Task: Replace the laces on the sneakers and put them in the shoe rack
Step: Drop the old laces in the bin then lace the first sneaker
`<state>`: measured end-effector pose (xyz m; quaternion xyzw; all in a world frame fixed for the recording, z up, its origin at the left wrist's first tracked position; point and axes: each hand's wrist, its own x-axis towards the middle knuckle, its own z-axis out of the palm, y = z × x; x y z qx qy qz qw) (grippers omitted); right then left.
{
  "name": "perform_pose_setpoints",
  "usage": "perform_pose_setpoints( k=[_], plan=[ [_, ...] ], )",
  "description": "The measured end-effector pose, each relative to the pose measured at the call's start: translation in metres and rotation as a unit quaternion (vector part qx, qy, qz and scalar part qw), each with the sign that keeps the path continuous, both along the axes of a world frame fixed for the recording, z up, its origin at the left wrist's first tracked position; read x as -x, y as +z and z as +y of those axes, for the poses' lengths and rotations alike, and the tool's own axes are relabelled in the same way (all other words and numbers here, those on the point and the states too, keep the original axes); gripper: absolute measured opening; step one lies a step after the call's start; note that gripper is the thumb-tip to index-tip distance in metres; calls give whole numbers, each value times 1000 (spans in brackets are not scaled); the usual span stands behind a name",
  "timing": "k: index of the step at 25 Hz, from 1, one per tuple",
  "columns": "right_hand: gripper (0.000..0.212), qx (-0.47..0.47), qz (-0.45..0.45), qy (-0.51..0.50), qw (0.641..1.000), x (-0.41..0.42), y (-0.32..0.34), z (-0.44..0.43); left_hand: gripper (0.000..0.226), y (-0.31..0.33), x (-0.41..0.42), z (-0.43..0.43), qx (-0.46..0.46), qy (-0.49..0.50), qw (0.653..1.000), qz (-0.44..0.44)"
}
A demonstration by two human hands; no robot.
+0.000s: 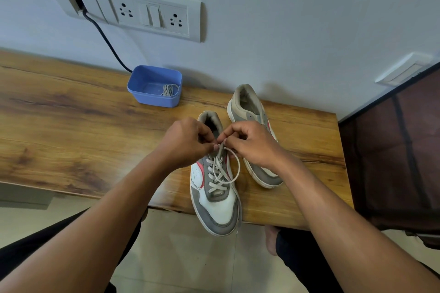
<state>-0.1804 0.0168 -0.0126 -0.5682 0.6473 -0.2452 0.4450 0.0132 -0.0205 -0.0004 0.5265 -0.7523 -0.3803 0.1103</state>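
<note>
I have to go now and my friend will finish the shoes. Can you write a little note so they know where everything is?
Both hands, left hand and right hand, pinch the lace at the top of the near sneaker, tying it. Lacing is done there. The far sneaker shows no lace; a spare lace lies in the blue tub. Left: finish the knot, lace the other, rack both.

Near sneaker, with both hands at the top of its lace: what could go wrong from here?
The near sneaker has its toe hanging past the table edge; a hard tug by the left hand or right hand might tip it off. The loose lace loop could snag. The far sneaker looks unlaced; the spare lace lies in the blue tub.
</note>
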Motion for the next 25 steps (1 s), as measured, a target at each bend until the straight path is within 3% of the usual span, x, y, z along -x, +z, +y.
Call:
perform_pose_setpoints(
  k=[6,11,14,16,19,22,25],
  plan=[
    [5,33,12,11,999,-7,-1,3,11,12,-23,-13,0,41,999,7],
    [29,-15,-54,-22,998,-7,-5,-2,9,19,-51,-25,-103,21,994,-40],
    [32,-28,-71,-28,997,-5,-7,-3,2,19,-45,-20,-158,9,987,15],
    [33,-33,-77,-30,996,-6,-8,-3,8,16,-34,-17,-112,22,991,64],
    [34,-28,-75,-35,996,-6,-10,-4,18,11,-19,-11,-6,-45,999,20],
    [33,-22,-67,-35,997,-7,-11,-3,8,8,-11,-5,69,-71,995,-3],
    [31,-20,-68,-23,997,-9,-9,-3,2,13,-18,-12,111,-33,993,-16]
  ],
)
